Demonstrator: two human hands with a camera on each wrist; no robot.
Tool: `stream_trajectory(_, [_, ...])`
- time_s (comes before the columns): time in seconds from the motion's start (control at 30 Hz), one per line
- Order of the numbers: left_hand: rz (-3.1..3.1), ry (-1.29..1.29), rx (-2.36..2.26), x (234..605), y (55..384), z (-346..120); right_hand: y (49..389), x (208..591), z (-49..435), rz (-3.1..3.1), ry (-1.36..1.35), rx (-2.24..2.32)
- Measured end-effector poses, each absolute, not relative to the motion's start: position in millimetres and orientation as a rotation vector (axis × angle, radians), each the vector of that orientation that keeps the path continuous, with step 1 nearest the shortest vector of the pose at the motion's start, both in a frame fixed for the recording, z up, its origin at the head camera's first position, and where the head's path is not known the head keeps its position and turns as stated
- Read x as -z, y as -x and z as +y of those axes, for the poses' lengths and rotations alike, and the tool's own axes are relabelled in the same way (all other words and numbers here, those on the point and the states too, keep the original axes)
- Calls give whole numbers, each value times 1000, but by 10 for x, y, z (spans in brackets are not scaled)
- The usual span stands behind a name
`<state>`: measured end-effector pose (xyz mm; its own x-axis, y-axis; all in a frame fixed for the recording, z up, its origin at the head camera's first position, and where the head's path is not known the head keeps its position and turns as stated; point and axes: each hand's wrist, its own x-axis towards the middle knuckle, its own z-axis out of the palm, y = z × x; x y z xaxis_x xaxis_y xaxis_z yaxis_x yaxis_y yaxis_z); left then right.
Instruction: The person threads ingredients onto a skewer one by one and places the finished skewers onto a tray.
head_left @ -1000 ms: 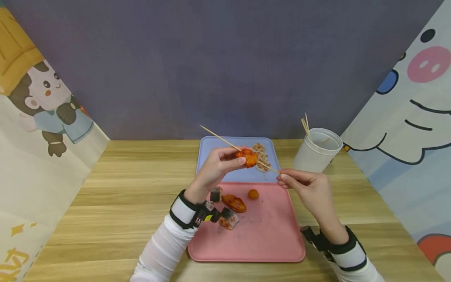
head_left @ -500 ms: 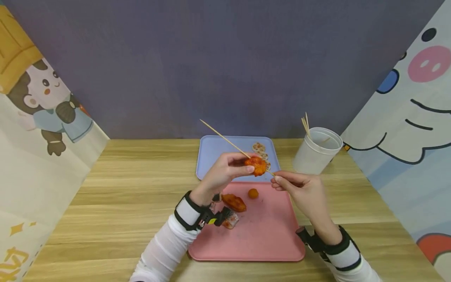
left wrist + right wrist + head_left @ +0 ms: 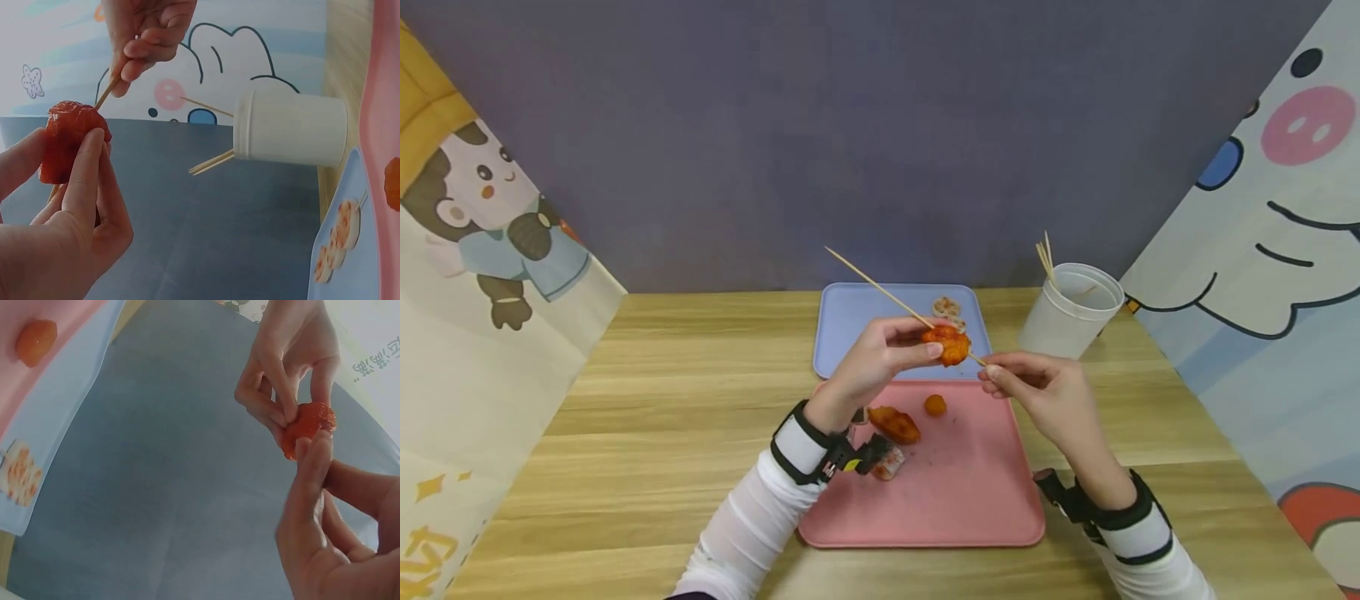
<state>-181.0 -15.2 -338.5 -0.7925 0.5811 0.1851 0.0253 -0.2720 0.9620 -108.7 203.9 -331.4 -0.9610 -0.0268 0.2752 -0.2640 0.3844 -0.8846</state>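
Observation:
My left hand (image 3: 880,354) holds a glossy orange-red food piece (image 3: 952,347), perhaps chicken, between thumb and fingers above the trays. A thin wooden skewer (image 3: 880,287) runs through it, with a long bare length slanting up to the left, pointed end outermost. Close by on the other side, my right hand (image 3: 1052,396) pinches the short lower end of the skewer between thumb and fingertips. In the left wrist view a short stretch of skewer (image 3: 107,94) shows between the food piece (image 3: 65,134) and the right fingers. The right wrist view shows both hands nearly meeting at the piece (image 3: 306,425).
On the pink tray (image 3: 970,500) lie a round orange ball (image 3: 935,405), a browned wing-like piece (image 3: 895,424) and a dark-skinned chunk (image 3: 889,462). Behind it, a blue tray (image 3: 842,325) bears a skewer of pale browned slices (image 3: 340,237). A white bucket (image 3: 1063,325) holds several skewers.
My left hand has slid right with the food piece, closer to the right hand. Less skewer shows between them and more sticks out on the left. The right hand has shifted slightly left.

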Motion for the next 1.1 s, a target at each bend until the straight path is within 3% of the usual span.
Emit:
stream_trajectory(0.57, [1741, -842, -2027, 3394, 1827, -201, 1140, 3327, 2096, -2398, -260, -1904])
stream_trajectory(0.8, [2429, -1222, -1358, 3564, 1946, -355, 1192, 3416, 2317, -2180, -318, -2081])
stream_trajectory(0.97, [2649, -1380, -873, 3787, 2004, -464, 1449, 3945, 2805, -2047, -446, -2181])
stream_trajectory(1.1, [2667, -1450, -733, 3931, 2019, -510, 1453, 3992, 2958, -2028, -399, -2177])
